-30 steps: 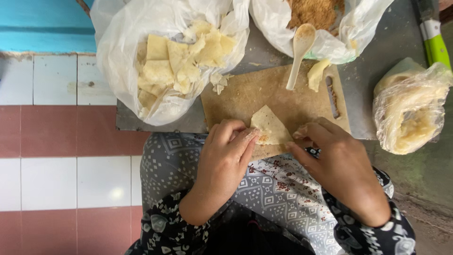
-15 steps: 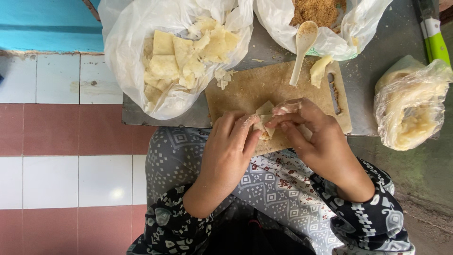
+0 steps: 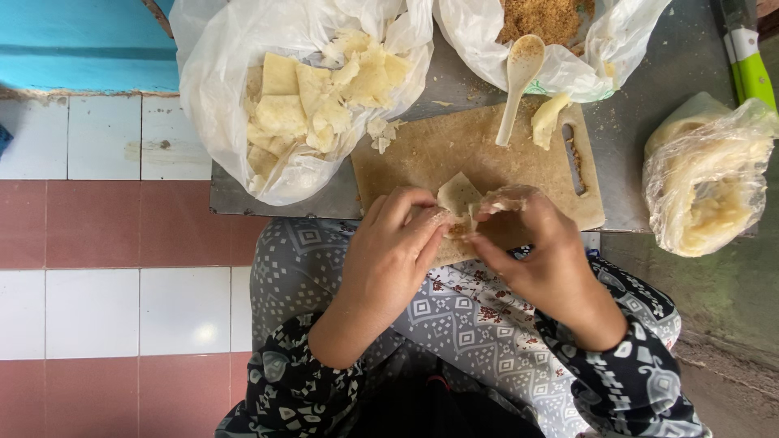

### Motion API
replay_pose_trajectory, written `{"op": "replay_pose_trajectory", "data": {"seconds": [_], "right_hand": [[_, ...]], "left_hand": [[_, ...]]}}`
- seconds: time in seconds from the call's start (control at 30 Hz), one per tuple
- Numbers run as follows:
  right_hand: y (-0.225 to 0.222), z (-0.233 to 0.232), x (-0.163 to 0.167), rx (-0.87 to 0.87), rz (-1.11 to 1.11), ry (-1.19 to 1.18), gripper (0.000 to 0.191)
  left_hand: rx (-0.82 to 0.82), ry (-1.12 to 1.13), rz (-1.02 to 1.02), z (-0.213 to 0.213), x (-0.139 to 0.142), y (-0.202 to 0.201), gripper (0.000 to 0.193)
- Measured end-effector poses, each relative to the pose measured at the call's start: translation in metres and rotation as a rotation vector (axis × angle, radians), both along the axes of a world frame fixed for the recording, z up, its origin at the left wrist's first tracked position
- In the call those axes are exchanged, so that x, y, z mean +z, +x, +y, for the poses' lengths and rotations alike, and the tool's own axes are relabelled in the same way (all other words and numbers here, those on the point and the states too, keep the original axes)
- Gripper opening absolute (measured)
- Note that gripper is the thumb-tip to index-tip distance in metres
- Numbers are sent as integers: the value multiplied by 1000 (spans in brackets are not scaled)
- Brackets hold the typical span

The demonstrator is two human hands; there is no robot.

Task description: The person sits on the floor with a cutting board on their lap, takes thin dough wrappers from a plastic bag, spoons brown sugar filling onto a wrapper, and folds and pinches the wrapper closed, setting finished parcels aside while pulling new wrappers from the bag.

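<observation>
A pale dough wrapper (image 3: 459, 203) with brown filling is pinched between both hands over the near edge of a wooden cutting board (image 3: 454, 150). My left hand (image 3: 389, 255) grips its left side with fingers curled. From the right, my right hand (image 3: 540, 251) folds the wrapper's other edge with thumb and fingertips. A white spoon (image 3: 518, 77) leans from the board into a plastic bag of brown crumbly filling (image 3: 548, 20). To the left, a clear bag (image 3: 243, 81) holds several folded pale pieces (image 3: 316, 101).
The board lies on a grey metal tray (image 3: 690, 73). A knotted bag of pale dough (image 3: 710, 182) sits at the right. A green-handled tool (image 3: 751, 69) lies top right. One pale piece (image 3: 548, 118) rests on the board. Red and white floor tiles (image 3: 105, 300) lie to the left.
The wrapper was lying flat under my fingers on the board; both hands have since gathered it up and folded its edges inward around the filling.
</observation>
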State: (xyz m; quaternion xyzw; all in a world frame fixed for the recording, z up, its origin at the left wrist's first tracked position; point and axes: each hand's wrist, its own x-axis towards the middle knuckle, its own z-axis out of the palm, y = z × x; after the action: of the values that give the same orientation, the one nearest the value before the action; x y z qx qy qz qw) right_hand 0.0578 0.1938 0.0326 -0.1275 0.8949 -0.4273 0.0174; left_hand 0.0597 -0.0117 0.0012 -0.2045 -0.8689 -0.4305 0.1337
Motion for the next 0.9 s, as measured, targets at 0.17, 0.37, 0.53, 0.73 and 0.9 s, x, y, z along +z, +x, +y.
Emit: {"op": "replay_pose_trajectory", "data": {"seconds": [0.17, 0.37, 0.53, 0.73, 0.9], "right_hand": [[11, -8, -17, -129, 117, -2, 32], [13, -9, -21, -9, 206, -147, 35], [2, -5, -9, 206, 444, 143, 42], [-6, 8, 7, 490, 541, 313, 52], [-4, 8, -11, 440, 656, 201, 47]], "left_hand": [[10, 26, 12, 1, -2, 2, 16], [27, 22, 18, 2, 0, -1, 16], [0, 21, 27, -1, 3, -2, 24], [-76, -53, 14, -10, 5, 0, 16], [-183, -135, 60, -19, 6, -3, 19]]}}
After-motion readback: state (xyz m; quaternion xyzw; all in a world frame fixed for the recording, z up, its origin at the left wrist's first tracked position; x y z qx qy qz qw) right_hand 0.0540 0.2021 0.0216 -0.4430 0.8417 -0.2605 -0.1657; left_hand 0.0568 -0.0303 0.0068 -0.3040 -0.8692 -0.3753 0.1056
